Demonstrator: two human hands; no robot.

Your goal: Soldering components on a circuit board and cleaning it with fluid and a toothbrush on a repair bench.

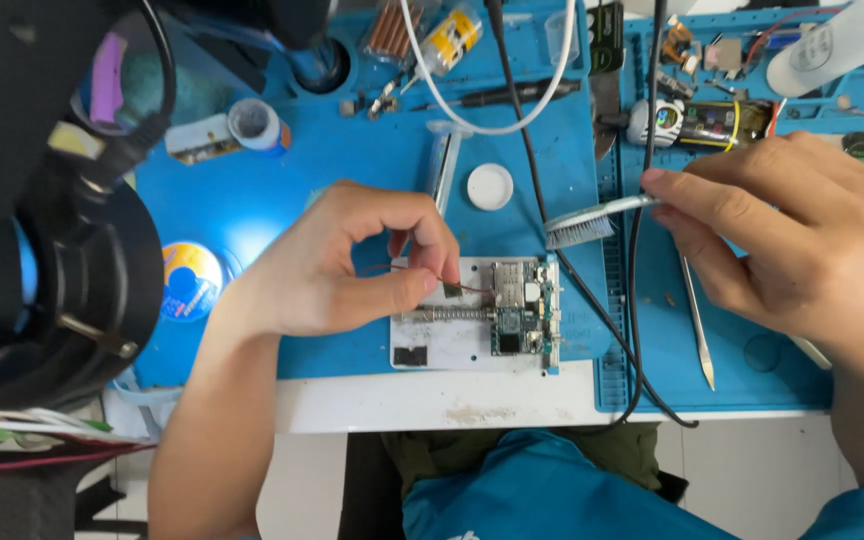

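Between the left hand's fingers, thumb and forefinger pressed together, sits a small dark chip on a thin coppery wire. Just beyond those fingertips lies a green circuit board, clamped in a white holder plate with a spring rod running under the thumb. The plate rests on a blue work mat that covers the table.

The right hand, off to the side of the board, pinches the handle of a small grey brush between thumb and forefinger, its bristles hovering above the board's far corner without touching it. Under that hand a pair of metal tweezers lies on the mat. A black cable runs between the hands. Farther from the left fingers stand a white round cap and a tape roll.
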